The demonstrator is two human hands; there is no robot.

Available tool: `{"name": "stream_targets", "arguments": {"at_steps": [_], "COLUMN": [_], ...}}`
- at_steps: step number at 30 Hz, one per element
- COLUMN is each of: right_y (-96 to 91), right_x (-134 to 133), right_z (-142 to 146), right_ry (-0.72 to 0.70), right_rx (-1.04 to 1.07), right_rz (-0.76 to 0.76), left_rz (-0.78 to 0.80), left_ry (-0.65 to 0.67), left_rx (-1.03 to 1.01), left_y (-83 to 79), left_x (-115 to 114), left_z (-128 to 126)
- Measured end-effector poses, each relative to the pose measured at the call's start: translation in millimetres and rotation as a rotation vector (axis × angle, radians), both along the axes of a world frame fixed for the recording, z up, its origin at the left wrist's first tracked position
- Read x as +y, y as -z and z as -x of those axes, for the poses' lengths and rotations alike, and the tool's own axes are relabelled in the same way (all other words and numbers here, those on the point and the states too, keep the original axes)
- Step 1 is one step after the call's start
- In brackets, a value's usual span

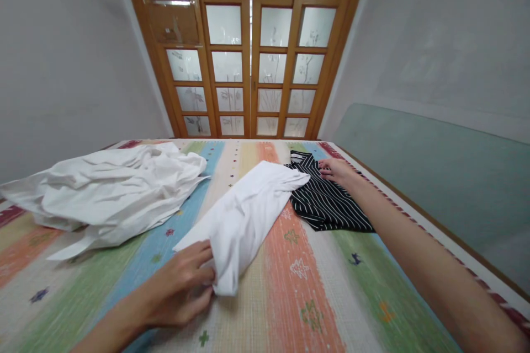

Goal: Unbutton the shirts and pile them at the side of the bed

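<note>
Status: 3 garments out, at 3 different stages by the look of them.

- Striped shirt (327, 204), right of centre: lay flat and compact, collar at the top. Looked the furthest along, probably folded.
- White cloth (248, 204), mid-frame: long narrow shape running lower left to upper right, creased, near end ruffled. I'd call it part-folded, not squared up.
- White pile (111, 193), left of frame: loose, rumpled, no hand on it. Read as not started.

Hands: left hand (188, 281), lower left of centre, had its fingers curled in, apparently grasping the white cloth's near end. Right hand (336, 171), upper right of centre, had its fingertips on the striped shirt near the collar; couldn't tell if they pinched fabric or just rested.

Edges/room: the white cloth's far end overlapped the striped shirt's left edge, so 0 gap there; pulling the cloth could have dragged the shirt. Bare strip of spread (302, 320) between pile and cloth, wider clear area at lower centre and lower right. Tightest side was the right: red border, then the green panel (414, 143). Far edge of the spread stopped at upper centre, doors (248, 66) beyond.
</note>
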State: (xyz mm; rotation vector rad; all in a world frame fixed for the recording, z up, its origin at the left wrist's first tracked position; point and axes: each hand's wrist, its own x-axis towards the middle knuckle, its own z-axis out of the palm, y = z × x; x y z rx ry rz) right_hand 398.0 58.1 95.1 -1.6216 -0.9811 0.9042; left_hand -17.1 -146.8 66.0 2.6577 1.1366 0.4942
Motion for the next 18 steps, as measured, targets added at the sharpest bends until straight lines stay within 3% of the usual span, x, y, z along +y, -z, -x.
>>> {"name": "stream_targets", "arguments": {"at_steps": [2, 3, 7, 9, 11, 13, 15, 18], "right_y": [16.7, 22.1, 28.2, 27.8, 28.7, 30.9, 33.3, 35.4], "right_x": [-16, -24, -50, -58, -64, -68, -72, -82], "right_z": [-1, 1, 24, 43, 65, 87, 110, 140], "right_ry": [-0.028, -0.052, -0.277, -0.446, -0.606, -0.714, -0.782, -0.884], "right_rx": [-0.002, -0.003, 0.007, -0.018, -0.117, -0.304, -0.545, -0.772], "right_rz": [0.025, 0.026, 0.045, 0.111, 0.215, 0.264, 0.134, -0.005], "left_rz": [0.124, 0.134, 0.060, 0.094, 0.025, -0.046, -0.016, 0.007], "left_ry": [0.119, 0.110, -0.388, -0.504, -0.483, -0.362, -0.252, -0.260], "left_rx": [-0.095, -0.178, -0.365, -0.308, -0.115, 0.060, 0.175, 0.262], "left_y": [7.7, 8.6, 5.5, 10.7, 24.0, 41.1, 54.9, 61.0], "left_x": [-1, 2, 46, 71, 85, 86, 75, 52], "left_z": [-14, -20, -32, -37, -43, -50, -58, -70]}}
